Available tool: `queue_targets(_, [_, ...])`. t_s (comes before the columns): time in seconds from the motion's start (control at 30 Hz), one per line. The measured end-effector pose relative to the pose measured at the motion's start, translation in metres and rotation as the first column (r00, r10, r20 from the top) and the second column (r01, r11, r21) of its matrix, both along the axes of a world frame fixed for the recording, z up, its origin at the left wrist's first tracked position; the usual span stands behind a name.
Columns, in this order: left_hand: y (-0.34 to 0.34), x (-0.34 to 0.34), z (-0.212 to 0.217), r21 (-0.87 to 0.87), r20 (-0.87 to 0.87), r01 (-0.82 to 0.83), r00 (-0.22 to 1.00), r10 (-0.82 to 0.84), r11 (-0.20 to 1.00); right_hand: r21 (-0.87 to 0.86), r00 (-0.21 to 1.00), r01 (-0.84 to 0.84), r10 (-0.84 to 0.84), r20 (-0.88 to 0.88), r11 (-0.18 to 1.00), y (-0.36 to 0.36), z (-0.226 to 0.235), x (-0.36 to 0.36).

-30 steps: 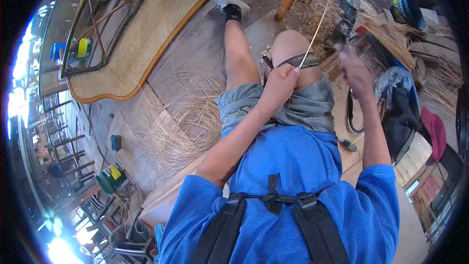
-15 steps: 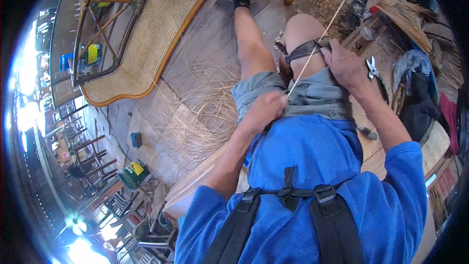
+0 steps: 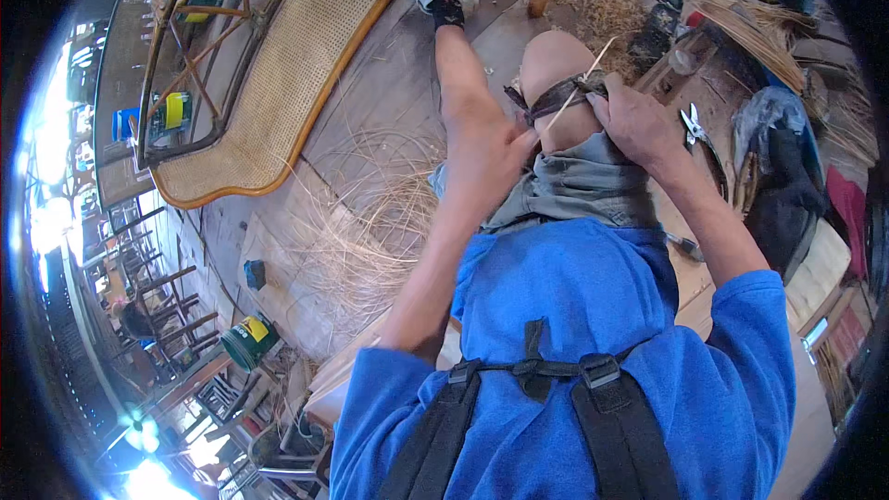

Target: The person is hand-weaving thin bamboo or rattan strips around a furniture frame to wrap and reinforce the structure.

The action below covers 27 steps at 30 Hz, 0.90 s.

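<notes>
Both grips are clamped on the pale cane strand (image 3: 576, 83) at the raised knee, the right hand (image 3: 637, 120) pinning it against the dark strap (image 3: 554, 97) while the left hand (image 3: 491, 153) pulls nearer; steady, even tension seems best.

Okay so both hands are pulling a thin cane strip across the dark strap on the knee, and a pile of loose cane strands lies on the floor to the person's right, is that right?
Nearly. In the head view the pile of loose cane strands lies on the floor to the person's left, not right. The left hand and right hand do hold the thin cane strip at the dark strap on the knee.
</notes>
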State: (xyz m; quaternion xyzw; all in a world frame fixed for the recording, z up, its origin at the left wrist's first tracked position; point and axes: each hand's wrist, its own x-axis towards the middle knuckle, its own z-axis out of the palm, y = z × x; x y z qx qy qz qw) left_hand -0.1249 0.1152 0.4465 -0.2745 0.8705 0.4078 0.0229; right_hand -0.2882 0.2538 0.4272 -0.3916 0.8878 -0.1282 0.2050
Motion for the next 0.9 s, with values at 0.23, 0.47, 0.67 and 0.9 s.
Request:
queue_targets(0.23, [0.005,-0.045,-0.034,-0.147,-0.02,0.142,0.989,-0.146,0.979,-0.05,0.999,0.005,-0.006,-0.039,0.999,0.003,-0.007,-0.006])
queue_targets(0.47, [-0.023,0.179,-0.007,0.158,0.48,-0.058,0.877,-0.025,0.986,-0.022,0.992,0.112,-0.113,-0.052,0.993,0.014,-0.021,-0.014])
queue_targets(0.67, [-0.053,0.537,-0.069,-0.21,0.623,0.07,0.779,0.078,0.975,0.035,0.997,0.076,-0.076,0.021,0.997,-0.001,-0.028,-0.012])
queue_targets(0.9, [-0.162,0.495,-0.036,-0.608,0.562,0.171,0.782,0.269,0.775,0.017,0.982,0.133,-0.134,0.133,0.991,0.026,-0.021,-0.031])
